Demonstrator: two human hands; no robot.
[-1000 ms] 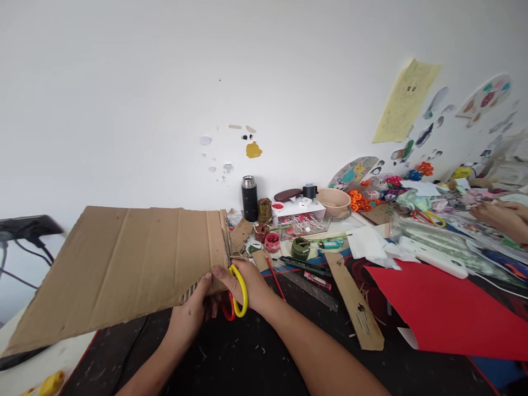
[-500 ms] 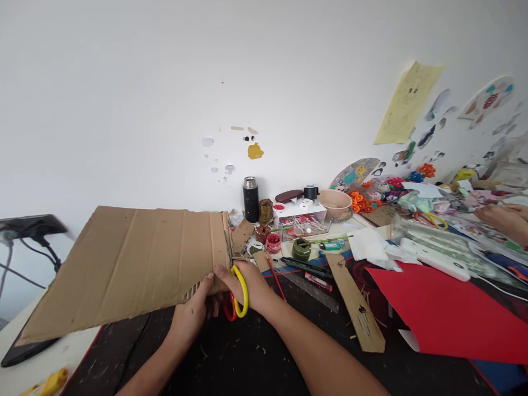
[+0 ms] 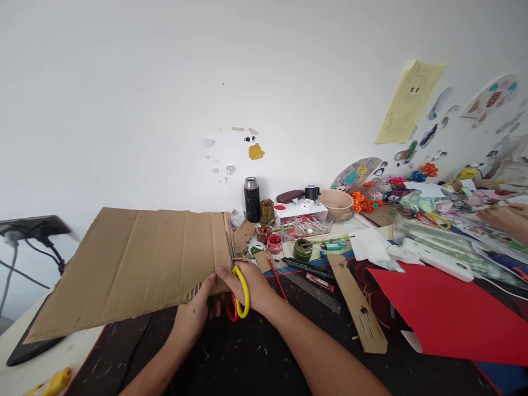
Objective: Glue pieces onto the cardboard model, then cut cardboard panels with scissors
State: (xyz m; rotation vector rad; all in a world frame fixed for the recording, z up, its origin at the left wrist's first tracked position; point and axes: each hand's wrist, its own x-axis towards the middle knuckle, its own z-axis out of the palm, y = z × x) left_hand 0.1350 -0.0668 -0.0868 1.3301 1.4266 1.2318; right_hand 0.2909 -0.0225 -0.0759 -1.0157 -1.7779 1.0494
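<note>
A large brown cardboard sheet is held up over the left part of the dark mat. My left hand grips its lower edge, thumb on top and fingers underneath. Around the red and yellow scissors my right hand is closed, with its thumb near the sheet's lower right corner. The scissor blades lie along a cut near the sheet's right edge, nearly together. Part of the red handle is hidden behind the yellow one.
Paint jars, a black flask and a clear ruler lie beyond my hands. To the right are a cardboard strip, red paper and another person's hands. A power strip is at left.
The whole view has shifted slightly, so the sheet and my hands appear a little further right. My grip on the sheet and scissors looks the same.
</note>
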